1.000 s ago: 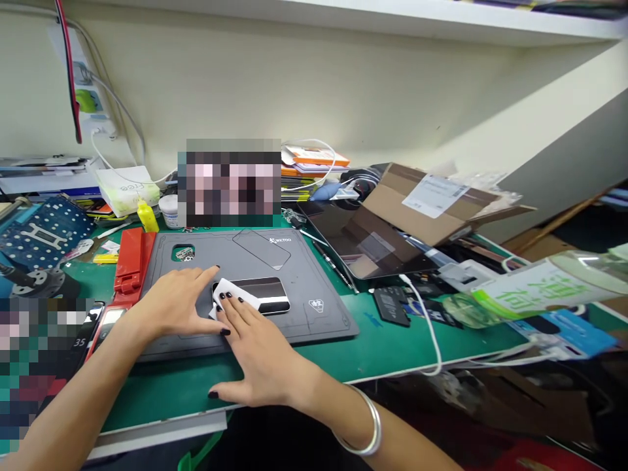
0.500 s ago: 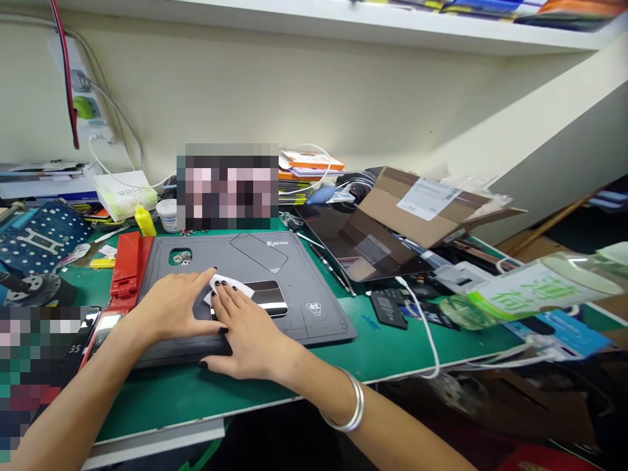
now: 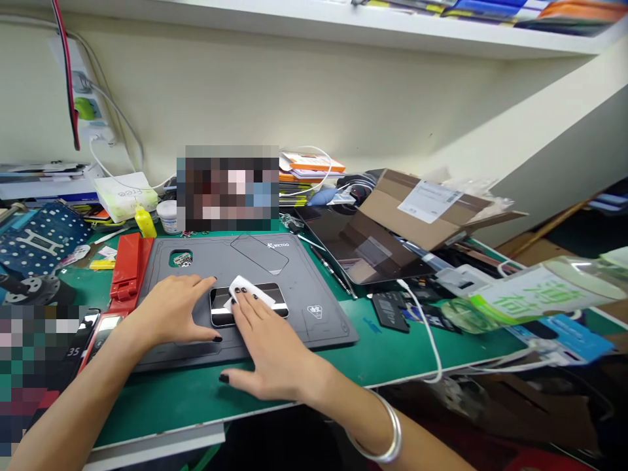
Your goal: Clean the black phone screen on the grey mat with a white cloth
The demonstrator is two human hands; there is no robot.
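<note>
A phone (image 3: 275, 302) with a dark, glossy face lies flat on a grey work mat (image 3: 314, 275). My right hand (image 3: 272, 347) presses a white wipe (image 3: 252, 292) onto the middle of it, fingers together and straight, thumb stretched out to the left. At the phone's left end is my left hand (image 3: 176, 307), with thumb and fingers spread on either side of the corner. Nothing is in its grasp, and I cannot tell whether it touches the phone. A thin black-edged outline shape (image 3: 260, 254) lies on the mat behind the phone.
A red folding stand (image 3: 130, 268) is left of the mat. Right of it lie pens (image 3: 333, 269), a large dark glass panel (image 3: 363, 242) and a white cable (image 3: 426, 327). A cardboard box (image 3: 417, 209) and a plastic bottle (image 3: 534, 291) stand farther right.
My right hand has slid the white wipe rightwards from the phone's left end to its middle, baring the left end. The left hand stays nearly in place, now apart from the right.
</note>
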